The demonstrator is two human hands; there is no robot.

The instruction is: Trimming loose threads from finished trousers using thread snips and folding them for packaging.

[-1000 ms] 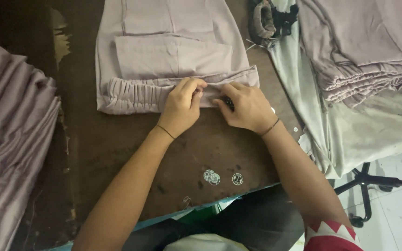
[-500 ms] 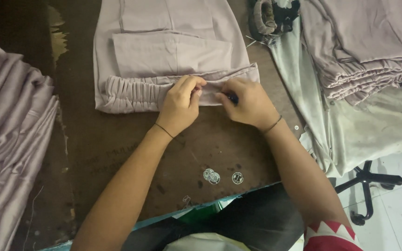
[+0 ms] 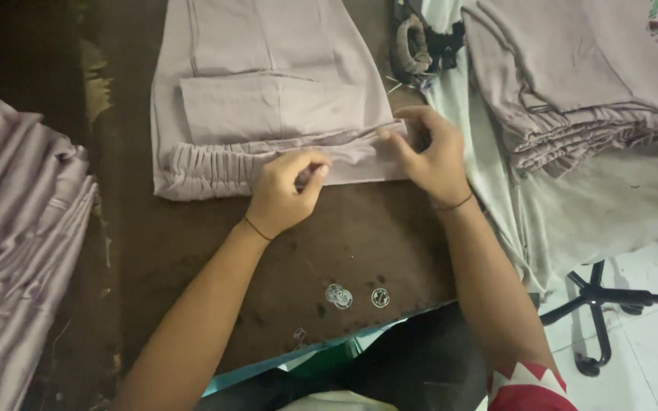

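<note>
On the brown table [image 3: 192, 251], right in front of the person, lies a pale purple pair of pants [image 3: 268, 99], spread flat with its stretchy waistband [image 3: 215, 169] at the near edge; a square pocket [image 3: 268, 106] shows on the cloth just above the band; the left hand [image 3: 283, 194] sits on the middle of the waistband, with the thumb and fingers pinched shut on a fold of it; the right hand [image 3: 432, 156] is at the right end of the same band, its fingers curled and pinching the cloth edge there; each wrist has a thin dark band around it; the two hands are a little apart, with the flat part of the waistband stretched between them; near the front edge of the table, below the hands, a few small round stickers [image 3: 339, 296] lie on the wood; to the right of the pants there is a stack of folded pale purple clothes [image 3: 573, 91] resting on a light cloth [image 3: 588, 213] that hangs over the table side; at the top, between the pants and the stack, sits a dark bundle [image 3: 420, 38], too muddled to tell what it is; far on the left side lies a big heap of the same purple cloth [image 3: 17, 251]; down at the right, on the white floor, stand the black legs of a chair [image 3: 595, 297].
</note>
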